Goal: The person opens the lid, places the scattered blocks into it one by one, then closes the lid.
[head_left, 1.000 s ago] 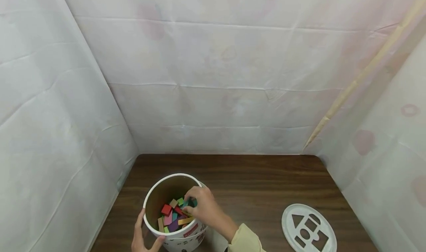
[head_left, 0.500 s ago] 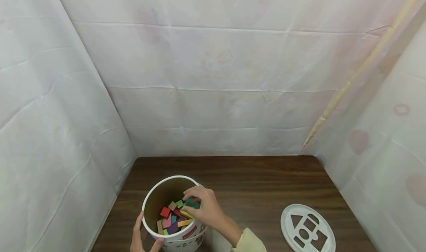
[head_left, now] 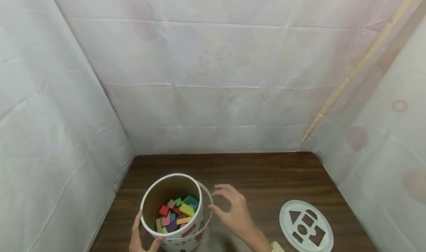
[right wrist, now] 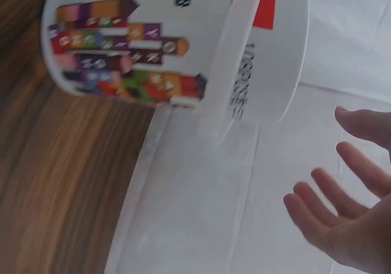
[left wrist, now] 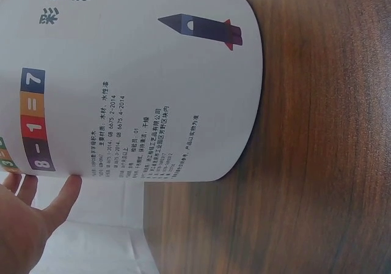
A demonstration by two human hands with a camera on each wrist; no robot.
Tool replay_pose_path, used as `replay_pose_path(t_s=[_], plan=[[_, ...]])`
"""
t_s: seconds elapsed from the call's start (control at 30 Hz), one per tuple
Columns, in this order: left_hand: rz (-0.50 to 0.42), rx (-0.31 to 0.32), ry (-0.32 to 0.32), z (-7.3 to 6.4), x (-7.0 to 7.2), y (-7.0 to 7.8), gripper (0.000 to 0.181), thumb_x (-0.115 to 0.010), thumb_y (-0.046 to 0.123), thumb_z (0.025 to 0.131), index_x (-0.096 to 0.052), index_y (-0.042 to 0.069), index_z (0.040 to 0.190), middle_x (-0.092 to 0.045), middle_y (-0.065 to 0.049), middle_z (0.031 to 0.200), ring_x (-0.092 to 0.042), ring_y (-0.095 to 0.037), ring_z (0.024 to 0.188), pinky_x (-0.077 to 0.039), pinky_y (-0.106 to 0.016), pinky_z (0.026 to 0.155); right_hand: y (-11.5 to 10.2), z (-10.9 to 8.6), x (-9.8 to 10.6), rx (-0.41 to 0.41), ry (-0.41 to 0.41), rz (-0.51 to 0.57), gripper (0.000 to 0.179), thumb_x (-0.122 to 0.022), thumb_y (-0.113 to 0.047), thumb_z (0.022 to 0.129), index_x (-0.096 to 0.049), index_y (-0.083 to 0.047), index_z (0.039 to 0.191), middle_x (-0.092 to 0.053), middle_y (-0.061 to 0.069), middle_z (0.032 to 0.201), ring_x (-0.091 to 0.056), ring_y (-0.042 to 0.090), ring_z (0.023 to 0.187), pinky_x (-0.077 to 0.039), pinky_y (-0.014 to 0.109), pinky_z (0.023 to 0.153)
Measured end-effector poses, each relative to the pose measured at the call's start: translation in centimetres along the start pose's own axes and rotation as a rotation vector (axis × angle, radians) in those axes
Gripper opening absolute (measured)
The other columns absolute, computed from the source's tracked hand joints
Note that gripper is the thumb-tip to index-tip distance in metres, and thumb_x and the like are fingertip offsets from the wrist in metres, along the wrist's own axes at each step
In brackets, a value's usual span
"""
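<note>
A white printed bucket (head_left: 186, 241), holding several coloured blocks, stands on the table. My left hand (head_left: 136, 241) holds its near left side, fingers along the outer wall and thumb by the front rim. In the left wrist view the left fingertips (left wrist: 72, 182) touch the printed wall. Right of the bucket, my right hand (head_left: 237, 212) hovers apart from it with thumb and fingers spread and nothing in them. Beside that hand is the white bucket handle (head_left: 211, 204), hanging at the right side. Inside, a yellow block (head_left: 187, 209) and a teal block (head_left: 191, 200) lie on top.
A white lid (head_left: 290, 228) with several shaped cutouts lies on the right of the brown wooden table (head_left: 253, 178). White sheeting (head_left: 206, 108) encloses the table at the back and both sides.
My right hand has left the bucket's inside and moved right, past the rim, with no block in it. The yellow and teal blocks show more fully. The left hand keeps its hold.
</note>
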State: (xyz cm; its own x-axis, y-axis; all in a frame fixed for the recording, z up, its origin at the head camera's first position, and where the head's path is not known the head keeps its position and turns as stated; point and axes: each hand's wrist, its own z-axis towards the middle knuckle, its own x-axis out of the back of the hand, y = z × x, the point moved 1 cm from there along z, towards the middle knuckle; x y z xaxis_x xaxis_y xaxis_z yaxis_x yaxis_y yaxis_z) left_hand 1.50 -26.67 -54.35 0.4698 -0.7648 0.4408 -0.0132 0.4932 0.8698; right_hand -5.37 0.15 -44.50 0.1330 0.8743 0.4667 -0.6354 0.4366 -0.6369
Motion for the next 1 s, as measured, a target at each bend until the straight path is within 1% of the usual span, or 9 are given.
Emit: replay_pose_path(t_s=[0.07, 0.23, 0.4, 0.53, 0.6, 0.7, 0.83, 0.9, 1.0], plan=[[-0.001, -0.012, 0.013, 0.0, 0.0, 0.1, 0.102, -0.083, 0.011, 0.072, -0.019, 0.022, 0.152, -0.034, -0.025, 0.142, -0.042, -0.041, 0.118, -0.048, -0.065, 0.089, 0.3, -0.7, 0.8, -0.010, 0.028, -0.043, 0.041, -0.086, -0.005, 0.064, -0.067, -0.019, 0.097, -0.060, -0.006, 0.113, -0.060, 0.018, 0.104, -0.058, 0.039, 0.084], [0.007, -0.051, 0.044, 0.1, 0.0, -0.1, 0.103, -0.084, 0.008, 0.070, -0.022, 0.022, 0.151, -0.036, -0.025, 0.141, -0.046, -0.042, 0.115, -0.051, -0.064, 0.084, 1.2, -2.7, 2.4, -0.037, 0.113, -0.102, 0.050, -0.087, -0.003, 0.061, -0.065, -0.017, 0.104, -0.060, -0.003, 0.111, -0.060, 0.018, 0.097, -0.059, 0.029, 0.070], [-0.010, -0.061, 0.039, 0.0, -0.1, -0.2, 0.103, -0.083, 0.008, 0.071, -0.022, 0.024, 0.151, -0.035, -0.026, 0.141, -0.046, -0.048, 0.114, -0.049, -0.068, 0.084, 3.0, -4.7, 4.0, -0.231, 0.226, -0.166, 0.050, -0.086, -0.001, 0.062, -0.065, -0.014, 0.104, -0.061, -0.005, 0.101, -0.059, 0.013, 0.085, -0.058, 0.022, 0.060], [0.008, -0.044, 0.035, -0.1, -0.3, -0.2, 0.102, -0.083, 0.009, 0.071, -0.022, 0.023, 0.151, -0.035, -0.024, 0.141, -0.045, -0.045, 0.116, -0.051, -0.064, 0.085, 5.6, -6.3, 5.8, -0.393, 0.326, -0.248, 0.042, -0.085, 0.000, 0.065, -0.066, -0.007, 0.102, -0.062, -0.001, 0.092, -0.061, 0.017, 0.075, -0.055, 0.020, 0.053], [0.016, -0.030, 0.036, -0.2, -0.4, -0.1, 0.102, -0.083, 0.008, 0.071, -0.021, 0.023, 0.151, -0.035, -0.022, 0.142, -0.046, -0.043, 0.116, -0.051, -0.062, 0.087, 7.1, -7.0, 6.9, -0.450, 0.369, -0.302, 0.039, -0.083, 0.000, 0.067, -0.066, -0.005, 0.101, -0.062, 0.003, 0.089, -0.061, 0.019, 0.072, -0.053, 0.016, 0.050], [-0.002, -0.010, 0.025, -0.2, -0.3, -0.1, 0.103, -0.082, 0.006, 0.071, -0.020, 0.024, 0.151, -0.033, -0.022, 0.144, -0.044, -0.042, 0.119, -0.051, -0.060, 0.089, 9.2, -7.9, 8.6, -0.521, 0.407, -0.387, 0.035, -0.082, -0.004, 0.070, -0.066, -0.004, 0.101, -0.064, 0.007, 0.090, -0.061, 0.020, 0.072, -0.046, 0.011, 0.053], [0.003, 0.008, 0.010, -0.2, -0.2, 0.1, 0.103, -0.082, 0.008, 0.072, -0.019, 0.025, 0.152, -0.032, -0.019, 0.146, -0.042, -0.039, 0.122, -0.050, -0.058, 0.092, 11.7, -9.1, 10.6, -0.618, 0.405, -0.443, 0.034, -0.079, -0.007, 0.073, -0.065, -0.001, 0.104, -0.065, 0.014, 0.096, -0.060, 0.024, 0.078, -0.043, 0.020, 0.063], [0.012, 0.014, 0.008, -0.2, -0.2, 0.1, 0.102, -0.082, 0.010, 0.072, -0.020, 0.025, 0.151, -0.032, -0.017, 0.146, -0.040, -0.030, 0.125, -0.050, -0.055, 0.093, 12.7, -9.7, 11.5, -0.670, 0.379, -0.450, 0.035, -0.077, -0.008, 0.075, -0.064, 0.000, 0.106, -0.065, 0.017, 0.099, -0.060, 0.028, 0.083, -0.043, 0.026, 0.066], [0.022, 0.012, 0.022, -0.2, -0.2, 0.1, 0.103, -0.083, 0.009, 0.071, -0.021, 0.026, 0.151, -0.034, -0.013, 0.146, -0.035, -0.003, 0.125, -0.051, -0.052, 0.093, 14.0, -10.7, 12.6, -0.742, 0.336, -0.450, 0.035, -0.074, -0.008, 0.077, -0.062, 0.002, 0.109, -0.062, 0.020, 0.103, -0.058, 0.034, 0.091, -0.044, 0.037, 0.070]])
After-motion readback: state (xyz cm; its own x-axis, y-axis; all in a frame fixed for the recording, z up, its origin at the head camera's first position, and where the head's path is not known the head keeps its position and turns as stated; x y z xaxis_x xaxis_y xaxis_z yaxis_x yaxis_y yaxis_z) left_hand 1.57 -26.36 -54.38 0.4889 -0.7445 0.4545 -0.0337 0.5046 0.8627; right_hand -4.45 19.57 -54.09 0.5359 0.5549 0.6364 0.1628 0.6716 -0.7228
